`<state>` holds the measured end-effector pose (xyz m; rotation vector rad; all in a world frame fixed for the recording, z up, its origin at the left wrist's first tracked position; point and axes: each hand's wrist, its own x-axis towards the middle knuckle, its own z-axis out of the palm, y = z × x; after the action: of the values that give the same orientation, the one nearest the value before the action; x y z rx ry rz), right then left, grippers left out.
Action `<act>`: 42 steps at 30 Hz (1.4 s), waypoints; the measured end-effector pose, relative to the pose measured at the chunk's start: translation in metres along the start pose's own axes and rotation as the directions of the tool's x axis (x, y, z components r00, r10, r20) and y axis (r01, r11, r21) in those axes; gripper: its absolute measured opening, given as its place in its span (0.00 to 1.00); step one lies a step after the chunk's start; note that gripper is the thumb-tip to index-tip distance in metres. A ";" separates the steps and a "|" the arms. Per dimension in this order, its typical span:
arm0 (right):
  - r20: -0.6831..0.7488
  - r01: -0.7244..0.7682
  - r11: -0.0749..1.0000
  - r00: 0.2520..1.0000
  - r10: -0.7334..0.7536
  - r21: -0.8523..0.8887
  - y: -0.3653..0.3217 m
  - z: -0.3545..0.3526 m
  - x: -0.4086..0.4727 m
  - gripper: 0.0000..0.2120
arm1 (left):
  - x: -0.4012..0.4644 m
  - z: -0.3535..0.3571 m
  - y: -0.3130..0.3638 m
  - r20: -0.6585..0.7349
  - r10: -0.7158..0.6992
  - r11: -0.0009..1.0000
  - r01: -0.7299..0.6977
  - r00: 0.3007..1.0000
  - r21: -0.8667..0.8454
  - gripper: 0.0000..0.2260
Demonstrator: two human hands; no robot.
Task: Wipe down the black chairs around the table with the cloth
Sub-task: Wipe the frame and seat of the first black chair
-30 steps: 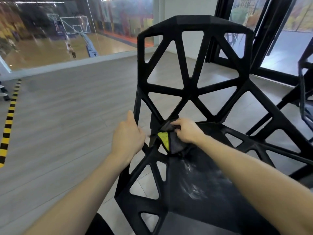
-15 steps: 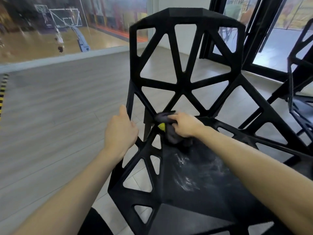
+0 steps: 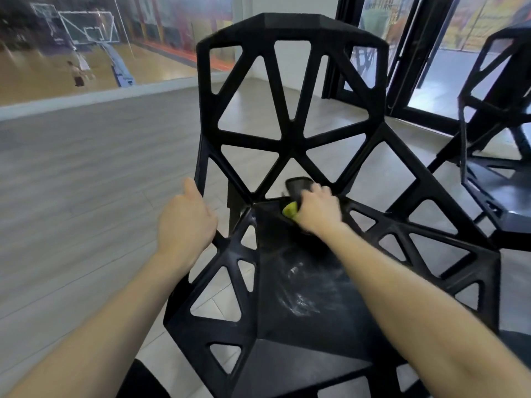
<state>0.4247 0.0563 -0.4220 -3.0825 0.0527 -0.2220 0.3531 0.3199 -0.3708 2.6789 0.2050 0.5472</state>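
Chair (image 3: 290, 150): black, open lattice back and sides, solid seat panel; it fills the middle of the view and serves as the landmark below.
Cloth (image 3: 297, 193): dark with a yellow patch, bunched at the rear of the chair's seat, where seat meets backrest.
Right hand (image 3: 319, 209): fingers curled over the cloth, pressing it onto that rear edge.
Left hand (image 3: 186, 222): wrapped round the chair's left side frame, apparently steadying it.
Seat marks (image 3: 301, 285): pale smears on the seat panel, nearer the viewer than the cloth.
Step in hand: wiping the seat's back edge, by all appearance.
Next move: likely a sweep forward over the smeared panel, then along the lattice bars, with the chair held firm.
Second chair (image 3: 494, 133): to the right of the chair, cut off by the frame edge.
Hard to make out: the table is out of view; the cloth's outline is blurred; the left fingertips are hidden behind the frame.
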 end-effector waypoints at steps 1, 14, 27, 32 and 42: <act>0.022 0.095 0.995 0.995 -0.096 0.032 -0.018 0.001 -0.011 0.23 | 0.000 0.000 0.001 -0.005 0.003 1.000 -0.003 1.000 0.021 0.06; 0.119 0.135 0.985 0.982 -0.147 0.105 0.033 -0.004 -0.033 0.27 | -0.004 -0.003 0.002 -0.096 0.284 0.923 -0.245 0.954 0.298 0.32; 0.007 0.195 0.950 0.980 -0.199 -0.245 0.133 -0.023 -0.103 0.32 | 0.014 0.065 0.100 0.668 0.530 0.618 -0.778 0.523 0.118 0.24; 0.054 0.096 0.972 0.995 -0.086 -0.216 0.139 -0.033 -0.104 0.32 | 0.022 0.100 0.122 0.846 0.327 0.709 -0.702 0.421 0.075 0.42; 0.019 0.109 0.930 0.994 -0.109 -0.351 0.120 -0.052 -0.070 0.17 | 0.024 0.108 0.152 0.888 0.183 0.674 -0.712 0.421 0.199 0.45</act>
<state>0.3448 -0.0632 -0.3873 -3.4474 -0.0898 -0.2428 0.4284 0.1485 -0.3916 3.2026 -0.8537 -0.8601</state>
